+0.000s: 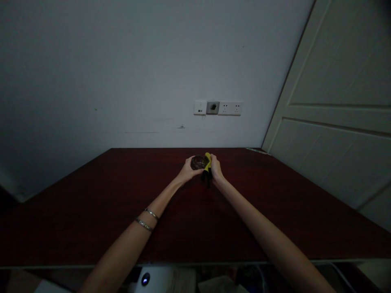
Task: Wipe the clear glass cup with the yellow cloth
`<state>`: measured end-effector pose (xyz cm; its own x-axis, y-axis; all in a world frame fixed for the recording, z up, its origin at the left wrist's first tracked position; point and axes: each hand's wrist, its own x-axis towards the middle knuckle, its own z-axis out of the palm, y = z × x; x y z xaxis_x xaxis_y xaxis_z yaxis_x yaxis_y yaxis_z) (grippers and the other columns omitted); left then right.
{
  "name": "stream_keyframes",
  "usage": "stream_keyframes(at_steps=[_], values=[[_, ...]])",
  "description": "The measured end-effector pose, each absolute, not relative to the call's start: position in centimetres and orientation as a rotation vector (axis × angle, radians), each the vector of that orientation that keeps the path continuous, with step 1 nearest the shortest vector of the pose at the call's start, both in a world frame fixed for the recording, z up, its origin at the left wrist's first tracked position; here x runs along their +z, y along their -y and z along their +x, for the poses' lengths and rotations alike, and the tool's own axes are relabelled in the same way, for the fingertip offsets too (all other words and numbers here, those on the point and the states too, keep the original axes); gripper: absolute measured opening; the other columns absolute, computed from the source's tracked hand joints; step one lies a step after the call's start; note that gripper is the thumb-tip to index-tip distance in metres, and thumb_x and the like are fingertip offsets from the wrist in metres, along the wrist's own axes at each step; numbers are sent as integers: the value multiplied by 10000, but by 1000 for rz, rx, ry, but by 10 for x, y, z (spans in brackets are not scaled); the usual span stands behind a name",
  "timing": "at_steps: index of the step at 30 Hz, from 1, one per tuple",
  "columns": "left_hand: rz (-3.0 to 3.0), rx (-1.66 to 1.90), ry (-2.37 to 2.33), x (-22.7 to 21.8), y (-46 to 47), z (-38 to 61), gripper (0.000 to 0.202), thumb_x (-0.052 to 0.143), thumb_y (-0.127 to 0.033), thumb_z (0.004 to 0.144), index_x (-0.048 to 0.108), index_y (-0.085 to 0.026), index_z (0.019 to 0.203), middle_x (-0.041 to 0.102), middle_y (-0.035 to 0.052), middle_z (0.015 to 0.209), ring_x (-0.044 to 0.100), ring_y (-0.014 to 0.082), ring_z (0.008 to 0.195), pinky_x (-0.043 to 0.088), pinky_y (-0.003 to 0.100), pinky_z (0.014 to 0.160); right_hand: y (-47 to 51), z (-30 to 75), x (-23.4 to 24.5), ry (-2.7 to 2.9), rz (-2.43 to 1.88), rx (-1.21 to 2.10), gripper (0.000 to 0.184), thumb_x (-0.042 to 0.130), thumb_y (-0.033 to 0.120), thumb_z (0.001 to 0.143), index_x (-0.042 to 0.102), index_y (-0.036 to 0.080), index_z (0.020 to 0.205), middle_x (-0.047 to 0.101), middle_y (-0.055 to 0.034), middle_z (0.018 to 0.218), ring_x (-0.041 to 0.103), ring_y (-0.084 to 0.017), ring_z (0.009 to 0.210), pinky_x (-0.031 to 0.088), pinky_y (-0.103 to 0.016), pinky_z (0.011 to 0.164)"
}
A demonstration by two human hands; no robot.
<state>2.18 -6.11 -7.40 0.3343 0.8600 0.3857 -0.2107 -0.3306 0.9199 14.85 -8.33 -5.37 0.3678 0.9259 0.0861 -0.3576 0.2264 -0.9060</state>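
A small round glass bowl (199, 162), dark and see-through, is near the far middle of the dark red tabletop (146, 191). My left hand (187, 171) curls around its left side, thumb in front and fingers behind. On the bowl's right side my right hand (216, 167) presses a yellow and black cloth (208, 162) against it. The cloth's dark ends hang down in front, between my two hands. The right fingers are partly hidden behind the cloth. Whether the bowl rests on the table or is lifted slightly, I cannot tell.
Behind the table is a pale wall with a row of sockets (230, 108). A white panelled door (332, 97) stands at the right. A thin flat item (258, 151) lies at the far right corner. Below the front edge sits a white device (154, 280) among other things.
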Motion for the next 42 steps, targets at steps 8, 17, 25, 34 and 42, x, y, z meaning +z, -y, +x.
stream_keyframes(at_steps=[8, 17, 25, 34, 42], values=[[1517, 1120, -566, -73, 68, 22, 636, 717, -195, 658, 471, -150, 1243, 566, 118, 1253, 512, 270, 1200, 322, 468, 1083, 84, 160, -48, 642, -1009, 1099, 272, 445, 396, 790, 586, 203, 659, 574, 41, 495, 482, -111, 443, 382, -232, 477], [1546, 1133, -642, -70, 66, 24, 830, 848, -190, 482, 480, -104, 1221, 505, 196, 1306, 495, 324, 1219, 348, 494, 1066, 84, 166, -43, 660, -1020, 1103, 274, 479, 404, 772, 608, 189, 662, 586, 41, 496, 488, -111, 447, 383, -234, 491], [1568, 1227, -726, -76, 66, 23, 880, 873, -231, 459, 383, -143, 1184, 539, 152, 1224, 545, 279, 1146, 375, 488, 1041, 87, 149, -47, 649, -1001, 1108, 268, 478, 388, 770, 632, 178, 708, 636, 31, 564, 535, -120, 510, 402, -227, 520], [1572, 1044, -601, -72, 68, 15, 809, 819, -214, 552, 437, -158, 1262, 565, 137, 1265, 528, 297, 1194, 353, 478, 1068, 89, 159, -43, 602, -1011, 1223, 321, 414, 352, 858, 608, 180, 670, 624, -3, 529, 534, -135, 481, 441, -262, 548], [1594, 1115, -613, -76, 63, 19, 760, 855, -205, 497, 432, -160, 1127, 571, 149, 1204, 570, 265, 1131, 407, 473, 1014, 88, 156, -46, 621, -969, 1186, 286, 435, 388, 816, 614, 198, 699, 632, 16, 560, 536, -135, 506, 433, -243, 549]])
